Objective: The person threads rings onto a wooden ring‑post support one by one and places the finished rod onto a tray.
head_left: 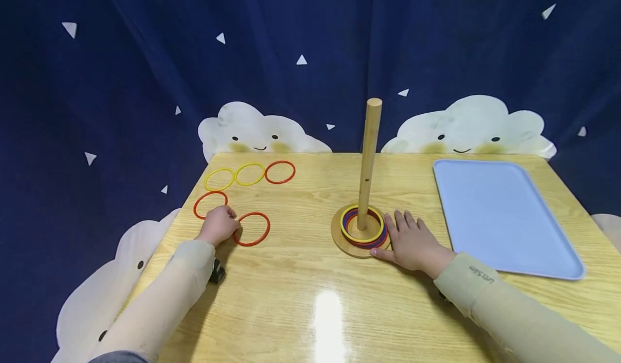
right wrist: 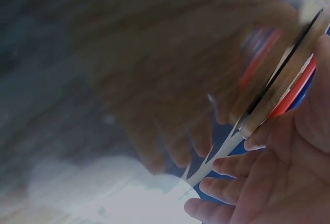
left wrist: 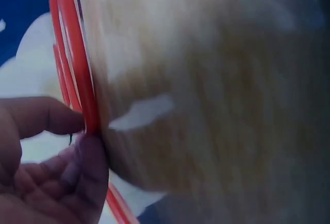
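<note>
My left hand [head_left: 218, 224] pinches the edge of a red ring [head_left: 269, 226] lying at the left of the table. Thumb and forefinger meet on that ring's band in the left wrist view. Another red ring [head_left: 195, 207] lies just beyond the same hand. With fingers spread, my right hand [head_left: 412, 244] rests against the right edge of a round wooden base [head_left: 336, 233]. An upright wooden pole [head_left: 370, 163] rises from this base. Around the pole's foot lie several stacked rings, a yellow ring [head_left: 342, 220] on top and red and blue ones under it.
Two yellow rings, one the nearer-left yellow ring [head_left: 205, 182] and one farther-right yellow ring [head_left: 249, 163], lie at the back left beside a red ring [head_left: 280, 183]. A light blue tray [head_left: 504, 217] occupies the table's right side. Behind hangs a dark blue curtain [head_left: 301, 18].
</note>
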`<state>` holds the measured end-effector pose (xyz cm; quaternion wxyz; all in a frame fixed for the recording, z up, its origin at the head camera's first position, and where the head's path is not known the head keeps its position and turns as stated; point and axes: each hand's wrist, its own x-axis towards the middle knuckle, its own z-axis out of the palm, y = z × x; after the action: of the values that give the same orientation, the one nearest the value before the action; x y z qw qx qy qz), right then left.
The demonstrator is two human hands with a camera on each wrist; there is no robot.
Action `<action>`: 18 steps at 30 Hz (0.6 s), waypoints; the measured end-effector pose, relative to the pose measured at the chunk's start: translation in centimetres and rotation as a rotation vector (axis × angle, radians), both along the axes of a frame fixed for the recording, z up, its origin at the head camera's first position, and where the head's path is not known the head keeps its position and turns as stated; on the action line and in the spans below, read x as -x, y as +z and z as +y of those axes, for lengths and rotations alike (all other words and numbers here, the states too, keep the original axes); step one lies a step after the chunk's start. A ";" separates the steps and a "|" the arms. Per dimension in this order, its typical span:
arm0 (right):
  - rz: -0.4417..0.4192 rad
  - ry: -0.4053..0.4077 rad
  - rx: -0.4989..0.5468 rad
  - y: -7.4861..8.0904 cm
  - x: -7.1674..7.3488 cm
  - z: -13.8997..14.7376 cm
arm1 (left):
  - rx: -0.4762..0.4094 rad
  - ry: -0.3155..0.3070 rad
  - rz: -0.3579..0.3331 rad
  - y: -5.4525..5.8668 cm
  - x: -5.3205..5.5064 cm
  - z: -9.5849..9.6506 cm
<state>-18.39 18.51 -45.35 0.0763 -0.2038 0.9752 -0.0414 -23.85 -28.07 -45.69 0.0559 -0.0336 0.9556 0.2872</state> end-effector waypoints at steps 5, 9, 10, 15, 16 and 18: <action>0.013 -0.001 0.004 0.1 0.0 0.2 | 0.011 -0.124 0.026 0.2 0.3 0.9; 0.016 0.003 0.000 0.1 0.0 0.2 | -0.066 -0.123 0.025 0.2 0.3 1.2; 0.015 0.001 -0.001 0.1 0.0 0.2 | -0.107 -0.110 0.020 0.2 0.3 1.3; 0.004 -0.002 0.004 0.2 -0.1 0.2 | -0.329 -0.036 0.034 0.8 0.8 2.2; 0.001 -0.001 0.002 0.1 -0.1 0.2 | -0.385 -0.023 0.040 1.1 0.9 2.4; -0.012 0.001 0.001 0.1 -0.1 0.2 | -0.492 -0.007 0.050 2.0 1.1 2.8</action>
<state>-18.27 18.68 -45.29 0.0820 -0.2042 0.9745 -0.0430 -24.93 -25.29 -43.71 0.0398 -0.0086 0.8582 0.5117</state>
